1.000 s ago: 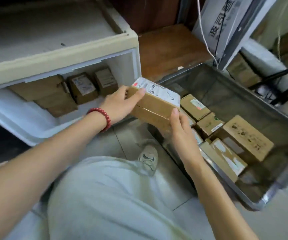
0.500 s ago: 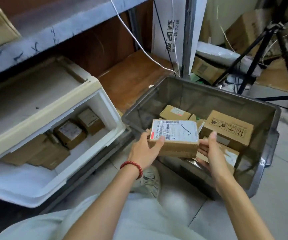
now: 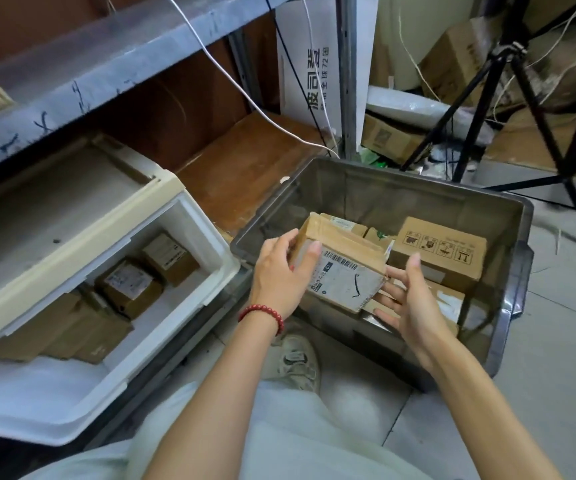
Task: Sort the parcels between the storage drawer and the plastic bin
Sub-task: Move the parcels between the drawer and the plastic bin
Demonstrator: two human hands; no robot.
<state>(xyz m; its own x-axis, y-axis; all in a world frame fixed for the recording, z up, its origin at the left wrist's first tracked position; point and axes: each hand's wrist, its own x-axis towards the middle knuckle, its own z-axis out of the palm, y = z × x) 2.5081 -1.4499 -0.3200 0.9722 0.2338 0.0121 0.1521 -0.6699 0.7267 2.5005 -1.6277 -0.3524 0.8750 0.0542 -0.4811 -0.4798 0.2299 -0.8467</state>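
A brown cardboard parcel with a white shipping label [image 3: 343, 268] is tilted over the near left part of the grey plastic bin [image 3: 515, 306]. My left hand [image 3: 279, 275] grips its left end, thumb on top. My right hand [image 3: 407, 299] is at its right lower corner with fingers spread, palm up, touching or just under the edge. Inside the bin lie several other cardboard parcels, the largest [image 3: 440, 247] at the right. The white storage drawer [image 3: 189, 306] stands pulled out at the left and holds several brown parcels [image 3: 130, 285].
A grey metal shelf [image 3: 106, 67] runs above the drawer unit. A black tripod [image 3: 522, 98] stands behind the bin at the right, with cardboard boxes [image 3: 390, 136] and cables around it. My shoe [image 3: 297, 362] and light trousers are on the tiled floor below my arms.
The labelled parcel has moved from in front of the drawer over into the bin and tilted label-down toward me. My right hand has loosened from gripping its side.
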